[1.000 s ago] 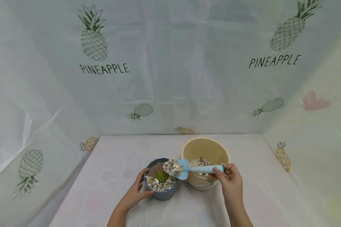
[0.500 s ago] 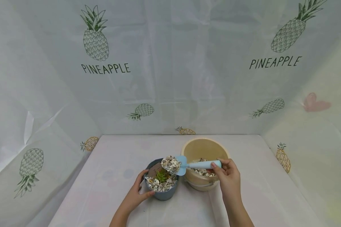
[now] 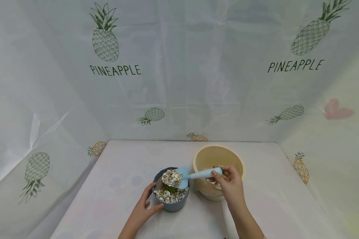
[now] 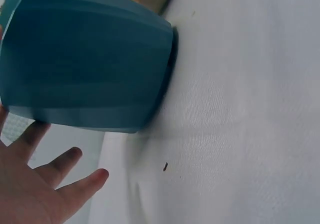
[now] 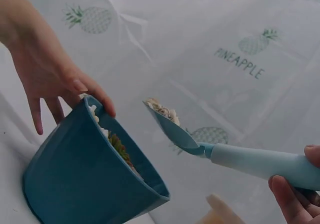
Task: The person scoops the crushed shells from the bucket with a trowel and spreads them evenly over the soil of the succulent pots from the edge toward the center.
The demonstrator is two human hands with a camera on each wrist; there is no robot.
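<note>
A blue plant pot point(image 3: 174, 207) stands on the table with pale gravel point(image 3: 169, 196) and a small green succulent point(image 5: 120, 148) inside. Thumb and index finger of my left hand point(image 3: 141, 209) hold its rim from the left; the other fingers hang apart from its wall in the left wrist view. Over the pot, my right hand point(image 3: 232, 186) grips the handle of a light blue hand trowel point(image 3: 203, 174). Gravel is heaped on the blade, which partly hides the succulent in the head view. The right wrist view shows the blade above the pot rim, apart from it.
Right behind the pot stands a cream bucket point(image 3: 209, 157) with gravel at its bottom, partly covered by my right hand. The white tablecloth point(image 3: 107, 186) lies underneath. Pineapple-printed sheets point(image 3: 182, 83) hang at the back and both sides.
My right hand has moved left with the loaded trowel, from the pot's right edge to over its middle. The left hand keeps its hold on the rim.
</note>
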